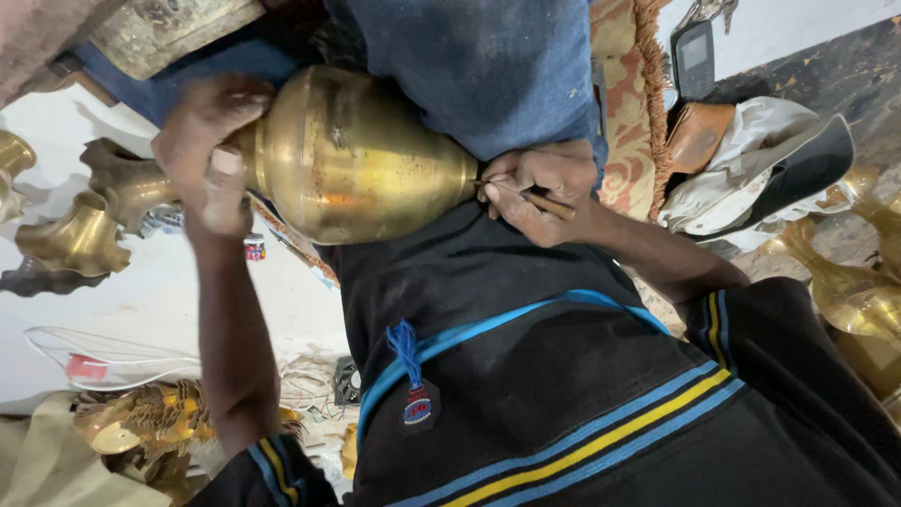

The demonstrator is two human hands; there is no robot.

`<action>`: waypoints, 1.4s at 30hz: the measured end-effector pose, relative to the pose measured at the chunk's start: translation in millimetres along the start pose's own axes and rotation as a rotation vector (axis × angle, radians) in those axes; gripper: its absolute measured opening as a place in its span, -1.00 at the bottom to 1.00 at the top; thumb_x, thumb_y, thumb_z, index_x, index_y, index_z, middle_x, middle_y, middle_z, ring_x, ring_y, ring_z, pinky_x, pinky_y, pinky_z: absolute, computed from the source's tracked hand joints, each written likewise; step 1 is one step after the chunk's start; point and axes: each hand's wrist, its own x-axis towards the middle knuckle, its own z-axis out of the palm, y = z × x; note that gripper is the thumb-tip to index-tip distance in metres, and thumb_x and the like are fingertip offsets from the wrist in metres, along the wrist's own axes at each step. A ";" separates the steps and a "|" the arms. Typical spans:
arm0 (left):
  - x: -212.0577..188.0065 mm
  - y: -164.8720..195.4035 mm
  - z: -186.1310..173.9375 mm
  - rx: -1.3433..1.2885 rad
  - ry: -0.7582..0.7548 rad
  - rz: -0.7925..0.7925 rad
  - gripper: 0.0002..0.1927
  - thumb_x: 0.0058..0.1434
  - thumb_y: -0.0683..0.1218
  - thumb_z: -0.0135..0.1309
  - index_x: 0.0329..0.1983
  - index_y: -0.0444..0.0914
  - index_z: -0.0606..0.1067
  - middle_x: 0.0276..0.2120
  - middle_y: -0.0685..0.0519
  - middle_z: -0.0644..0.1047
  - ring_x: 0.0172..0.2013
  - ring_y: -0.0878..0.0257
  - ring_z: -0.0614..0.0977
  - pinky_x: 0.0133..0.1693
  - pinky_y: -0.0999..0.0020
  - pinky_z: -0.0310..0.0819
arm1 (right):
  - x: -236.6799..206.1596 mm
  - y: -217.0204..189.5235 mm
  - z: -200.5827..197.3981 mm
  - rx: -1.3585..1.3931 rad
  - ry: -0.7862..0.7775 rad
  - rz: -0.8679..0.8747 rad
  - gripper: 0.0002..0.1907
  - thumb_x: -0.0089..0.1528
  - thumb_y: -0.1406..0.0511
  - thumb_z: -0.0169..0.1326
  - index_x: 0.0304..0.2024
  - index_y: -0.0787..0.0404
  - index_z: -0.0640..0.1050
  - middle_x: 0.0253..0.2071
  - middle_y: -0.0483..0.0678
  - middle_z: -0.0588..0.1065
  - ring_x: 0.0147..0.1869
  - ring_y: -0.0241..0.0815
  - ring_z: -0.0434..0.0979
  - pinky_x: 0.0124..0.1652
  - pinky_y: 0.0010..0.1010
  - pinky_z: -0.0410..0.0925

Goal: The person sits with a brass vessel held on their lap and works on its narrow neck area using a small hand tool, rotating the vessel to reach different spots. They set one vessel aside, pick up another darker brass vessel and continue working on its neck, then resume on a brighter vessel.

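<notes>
A large brass vase (361, 155) lies on its side across my lap, against my blue-jeaned knee (488, 66). My left hand (211, 150) is wrapped around its narrow neck on the left. At the vase's rounded base, my right hand (540, 192) pinches a thin wooden-handled tool (544, 200) whose tip touches the metal. My black shirt with blue and yellow stripes (563, 394) fills the lower part of the view.
More brass vases stand at the left (75, 235) and the right (854, 291). A brass bird figure (141, 422) and white cables (94, 361) lie at lower left. A phone (694, 56), a patterned rug (624, 94) and white cloth (760, 160) are at upper right.
</notes>
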 end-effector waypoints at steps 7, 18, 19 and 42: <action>-12.7 -19.0 25.1 -0.042 0.257 0.030 -0.39 0.46 0.18 -0.17 -0.18 -0.50 0.55 -0.29 -0.29 0.59 -0.29 0.03 0.66 -0.18 0.19 0.55 | 0.2 -0.1 -1.5 0.025 -0.011 0.017 -0.68 0.35 0.48 0.08 -0.51 0.34 0.36 -0.38 0.20 0.58 -0.40 -0.19 0.66 -0.41 -0.45 0.47; -19.8 -0.1 -2.7 0.721 -0.112 -0.124 -0.70 0.48 -0.13 -0.16 -0.15 -0.42 0.54 -0.13 -0.21 0.58 -0.14 -0.08 0.53 -0.01 0.04 0.35 | 2.4 4.5 -2.1 -0.023 -0.049 -0.064 -0.69 0.29 0.50 0.10 -0.54 0.33 0.33 -0.40 0.20 0.56 -0.38 -0.15 0.64 -0.39 -0.44 0.45; -17.5 3.3 -4.0 0.730 -0.122 -0.096 -0.71 0.48 -0.14 -0.18 -0.10 -0.40 0.53 -0.07 -0.22 0.58 -0.09 -0.09 0.53 0.05 0.03 0.35 | 2.7 4.1 -1.8 -0.017 -0.042 -0.062 -0.68 0.29 0.50 0.10 -0.54 0.33 0.33 -0.41 0.19 0.56 -0.39 -0.16 0.64 -0.39 -0.43 0.45; -46.1 -15.7 7.5 0.329 0.049 -0.282 -0.50 0.59 0.02 -0.48 0.03 -0.41 0.43 0.11 -0.15 0.50 0.14 0.10 0.42 0.20 0.14 0.37 | 4.9 4.7 0.5 0.005 -0.033 -0.124 -0.66 0.26 0.51 0.08 -0.56 0.31 0.28 -0.43 0.21 0.55 -0.42 -0.14 0.62 -0.41 -0.40 0.45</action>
